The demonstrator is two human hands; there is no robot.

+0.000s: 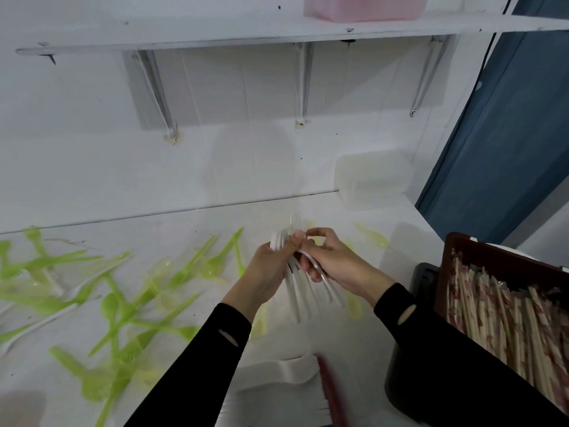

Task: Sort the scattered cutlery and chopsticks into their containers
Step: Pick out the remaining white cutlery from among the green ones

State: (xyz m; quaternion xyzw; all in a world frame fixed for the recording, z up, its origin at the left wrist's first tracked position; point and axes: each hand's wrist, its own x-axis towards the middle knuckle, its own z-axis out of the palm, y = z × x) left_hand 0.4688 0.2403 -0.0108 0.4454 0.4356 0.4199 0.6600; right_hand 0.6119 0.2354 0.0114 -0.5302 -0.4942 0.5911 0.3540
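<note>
Green cutlery [123, 303] litters the tabletop's [184, 224] left half. Over its middle the left hand [271, 272] curls round a white fork bundle [294, 292]; the right hand [335, 260] pinches it, fingers curled. Chopsticks [508, 318] fill the brown container [492, 255] at the right edge.

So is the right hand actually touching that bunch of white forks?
Touching. The head view shows the right hand curled round the white forks, with no gap between them; the left hand grips the same bunch.
</note>
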